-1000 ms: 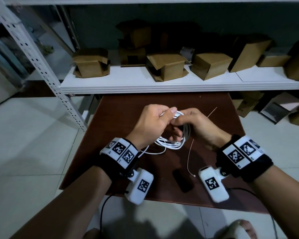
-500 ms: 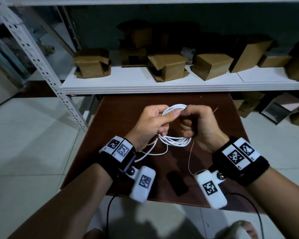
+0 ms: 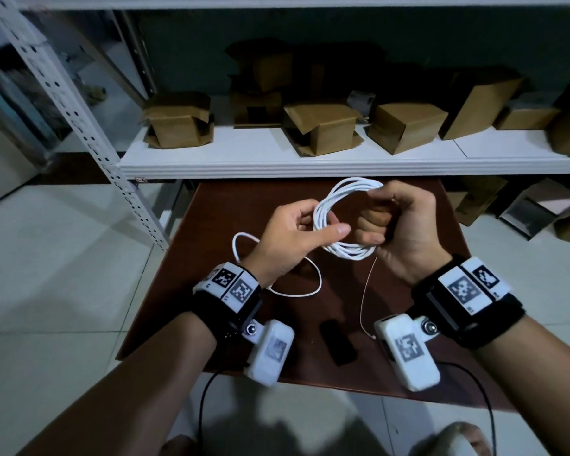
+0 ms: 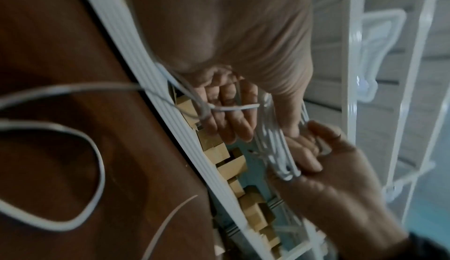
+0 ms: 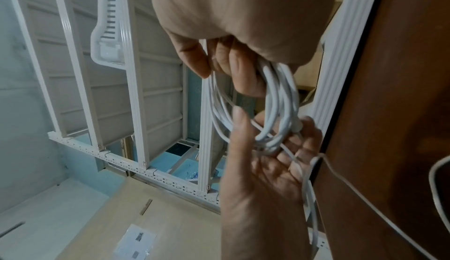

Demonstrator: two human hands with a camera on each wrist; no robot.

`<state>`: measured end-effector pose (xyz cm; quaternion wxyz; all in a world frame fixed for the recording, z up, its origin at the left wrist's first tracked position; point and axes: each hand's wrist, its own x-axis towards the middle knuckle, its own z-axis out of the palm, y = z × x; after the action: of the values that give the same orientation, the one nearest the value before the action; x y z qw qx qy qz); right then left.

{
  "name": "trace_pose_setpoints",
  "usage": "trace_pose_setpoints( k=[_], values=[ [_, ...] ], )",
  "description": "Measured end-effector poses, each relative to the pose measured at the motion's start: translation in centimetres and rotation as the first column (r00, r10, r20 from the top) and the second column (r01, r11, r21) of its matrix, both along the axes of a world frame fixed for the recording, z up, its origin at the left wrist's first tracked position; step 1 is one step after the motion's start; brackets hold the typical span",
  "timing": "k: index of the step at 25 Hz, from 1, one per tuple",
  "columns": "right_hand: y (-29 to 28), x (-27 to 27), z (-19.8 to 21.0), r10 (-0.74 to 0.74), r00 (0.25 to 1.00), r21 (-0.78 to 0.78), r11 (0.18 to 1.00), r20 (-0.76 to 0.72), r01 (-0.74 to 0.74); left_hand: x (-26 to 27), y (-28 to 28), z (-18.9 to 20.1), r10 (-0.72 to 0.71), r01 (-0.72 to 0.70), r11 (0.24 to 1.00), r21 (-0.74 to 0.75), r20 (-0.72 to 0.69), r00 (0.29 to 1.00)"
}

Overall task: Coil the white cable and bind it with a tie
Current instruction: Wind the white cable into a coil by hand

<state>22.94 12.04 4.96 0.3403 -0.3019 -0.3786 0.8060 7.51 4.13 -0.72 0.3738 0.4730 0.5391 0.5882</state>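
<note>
Near the middle of the head view, over the brown worktop [image 3: 231,205], the right hand [image 3: 399,225] is curled tight round the cable [image 3: 339,199] coil. The left hand [image 3: 290,235] is loosely curled round the coil's left side. A loose end hangs at lower left. To do well, wind it on evenly, then wrap the thin tie [image 3: 364,297].
</note>
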Motion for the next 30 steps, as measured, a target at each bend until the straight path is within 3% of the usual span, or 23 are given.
trace_pose_setpoints(
  k=[4,6,10,13,18,22,24,27,30],
  values=[
    [1.0,0.8,0.5,-0.061,0.998,-0.013,0.998,-0.025,0.061,-1.6,0.0,-1.0,-0.150,0.124,0.985,-0.123,-0.228,0.962],
    [1.3,1.0,0.6,-0.098,0.995,-0.029,0.995,-0.024,0.098,-2.4,0.0,-1.3,-0.158,0.101,0.980,-0.170,-0.369,0.916],
    [1.7,1.5,0.9,-0.180,0.983,-0.047,0.983,-0.040,0.178,-4.2,-0.1,-2.1,-0.199,-0.073,0.940,-0.332,-0.712,0.674],
    [2.0,1.9,1.2,-0.258,0.964,-0.054,0.965,-0.061,0.255,-5.5,-0.2,-2.6,-0.210,-0.195,0.905,-0.378,-0.796,0.567],
    [2.9,2.3,1.5,-0.395,0.913,-0.068,0.918,-0.105,0.390,-6.1,-0.1,-2.0,-0.094,-0.335,0.908,-0.252,-0.901,0.424],
    [3.6,2.9,2.0,-0.473,0.873,-0.083,0.881,-0.124,0.465,-6.3,-0.5,-1.8,-0.127,-0.464,0.845,-0.265,-0.943,0.307],
    [3.8,3.3,2.1,-0.493,0.861,-0.083,0.870,-0.125,0.486,-6.8,-0.8,-2.0,-0.186,-0.563,0.753,-0.342,-0.930,0.315],
    [4.0,3.4,1.8,-0.513,0.851,-0.074,0.858,-0.114,0.508,-7.7,-1.0,-2.0,-0.310,-0.643,0.581,-0.499,-0.866,0.392],
    [4.2,3.1,1.4,-0.547,0.831,-0.060,0.837,-0.096,0.544,-8.0,-1.1,-2.0,-0.327,-0.678,0.531,-0.508,-0.861,0.389]
  ],
)
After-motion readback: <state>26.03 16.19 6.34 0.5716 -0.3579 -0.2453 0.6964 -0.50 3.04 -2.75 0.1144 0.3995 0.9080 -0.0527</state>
